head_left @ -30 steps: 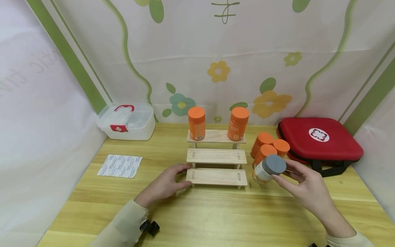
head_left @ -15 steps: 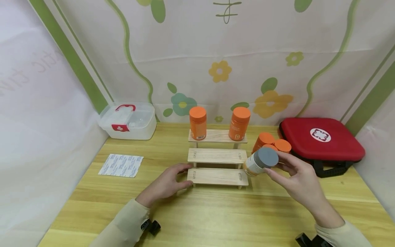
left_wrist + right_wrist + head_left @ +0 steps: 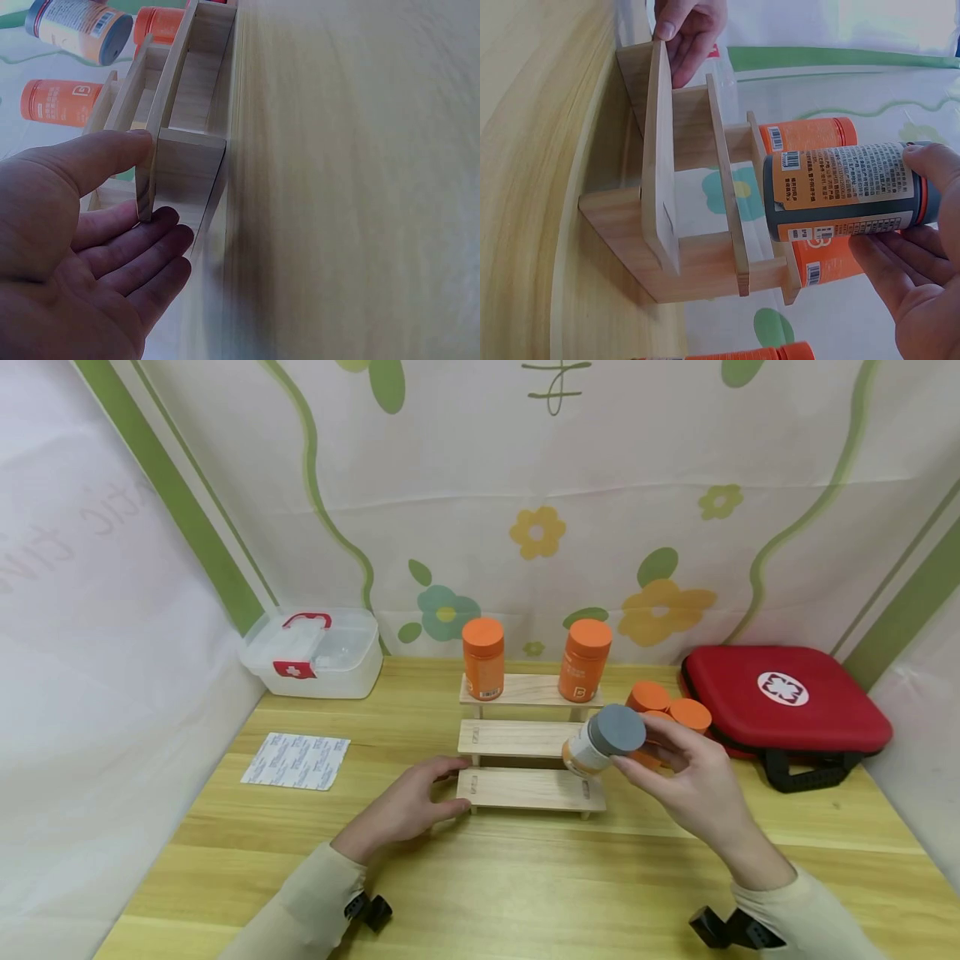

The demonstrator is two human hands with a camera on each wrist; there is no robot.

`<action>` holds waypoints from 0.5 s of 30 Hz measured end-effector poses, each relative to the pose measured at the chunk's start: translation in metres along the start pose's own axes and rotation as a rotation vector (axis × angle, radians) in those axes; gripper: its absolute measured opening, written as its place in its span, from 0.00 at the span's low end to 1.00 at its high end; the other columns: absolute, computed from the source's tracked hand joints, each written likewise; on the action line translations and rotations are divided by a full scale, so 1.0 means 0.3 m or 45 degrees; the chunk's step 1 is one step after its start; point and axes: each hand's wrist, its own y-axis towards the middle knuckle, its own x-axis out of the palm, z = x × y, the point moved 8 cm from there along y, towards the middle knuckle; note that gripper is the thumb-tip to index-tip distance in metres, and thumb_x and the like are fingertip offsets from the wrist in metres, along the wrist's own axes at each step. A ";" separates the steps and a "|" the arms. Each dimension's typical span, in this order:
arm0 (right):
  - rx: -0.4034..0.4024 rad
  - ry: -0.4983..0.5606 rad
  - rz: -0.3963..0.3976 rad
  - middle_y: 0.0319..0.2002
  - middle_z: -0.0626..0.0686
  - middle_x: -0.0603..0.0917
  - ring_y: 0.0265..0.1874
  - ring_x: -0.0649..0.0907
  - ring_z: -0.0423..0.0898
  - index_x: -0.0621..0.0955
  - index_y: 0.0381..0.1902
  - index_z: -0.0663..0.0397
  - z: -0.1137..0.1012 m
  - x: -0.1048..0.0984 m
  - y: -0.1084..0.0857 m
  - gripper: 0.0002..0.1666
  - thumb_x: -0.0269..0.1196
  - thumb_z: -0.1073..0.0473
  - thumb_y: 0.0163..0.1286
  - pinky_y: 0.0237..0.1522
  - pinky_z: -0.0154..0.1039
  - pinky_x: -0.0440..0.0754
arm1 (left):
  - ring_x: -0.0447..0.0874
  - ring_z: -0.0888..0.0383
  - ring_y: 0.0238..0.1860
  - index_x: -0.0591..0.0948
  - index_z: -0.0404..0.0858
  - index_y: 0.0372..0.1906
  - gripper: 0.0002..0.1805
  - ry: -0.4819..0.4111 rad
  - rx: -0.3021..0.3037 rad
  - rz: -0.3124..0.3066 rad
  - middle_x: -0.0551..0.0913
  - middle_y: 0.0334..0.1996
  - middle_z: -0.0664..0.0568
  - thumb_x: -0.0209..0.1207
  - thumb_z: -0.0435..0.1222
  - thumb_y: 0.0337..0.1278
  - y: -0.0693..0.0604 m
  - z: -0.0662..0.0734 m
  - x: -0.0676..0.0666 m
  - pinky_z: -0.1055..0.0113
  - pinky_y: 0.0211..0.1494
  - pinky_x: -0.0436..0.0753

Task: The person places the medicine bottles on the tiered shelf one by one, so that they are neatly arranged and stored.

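A three-step wooden shelf stands on the table, with an orange bottle and a second orange bottle upright on its top step. My left hand holds the left end of the lowest step; in the left wrist view the thumb lies against the board and the fingers are behind it. Between thumb and fingers, my right hand grips a grey-capped pill bottle near its cap. That bottle is tilted, in the air over the right end of the lower steps, its label facing the right wrist camera.
Several orange-capped bottles cluster right of the shelf, partly hidden behind the right hand. A red first-aid case lies at the back right. A clear plastic box and a white printed packet are on the left.
My right hand has carried the grey-capped bottle leftward, from beside the orange bottles to over the shelf's right end. The left hand has stayed at the shelf.
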 end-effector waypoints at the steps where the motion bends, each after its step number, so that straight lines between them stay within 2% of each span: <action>1: -0.007 0.002 -0.001 0.54 0.36 0.88 0.50 0.88 0.31 0.86 0.60 0.61 -0.002 0.005 0.004 0.35 0.78 0.81 0.53 0.54 0.24 0.87 | 0.76 0.43 0.76 0.78 0.43 0.75 0.32 -0.005 -0.001 -0.001 0.79 0.74 0.45 0.72 0.44 0.70 -0.001 0.000 0.000 0.41 0.81 0.74; 5: -0.018 0.019 0.002 0.53 0.36 0.88 0.50 0.89 0.31 0.86 0.60 0.62 -0.007 0.022 0.021 0.35 0.78 0.81 0.53 0.54 0.24 0.87 | 0.76 0.43 0.76 0.78 0.43 0.75 0.32 -0.013 -0.003 -0.003 0.79 0.74 0.45 0.72 0.44 0.70 -0.003 0.000 0.001 0.41 0.80 0.74; 15: 0.027 0.050 0.016 0.52 0.30 0.86 0.49 0.88 0.28 0.84 0.61 0.70 0.006 0.067 0.065 0.34 0.78 0.80 0.55 0.53 0.24 0.88 | 0.76 0.44 0.76 0.77 0.43 0.75 0.32 -0.029 0.000 -0.009 0.79 0.74 0.46 0.72 0.44 0.70 -0.003 0.000 0.003 0.40 0.81 0.74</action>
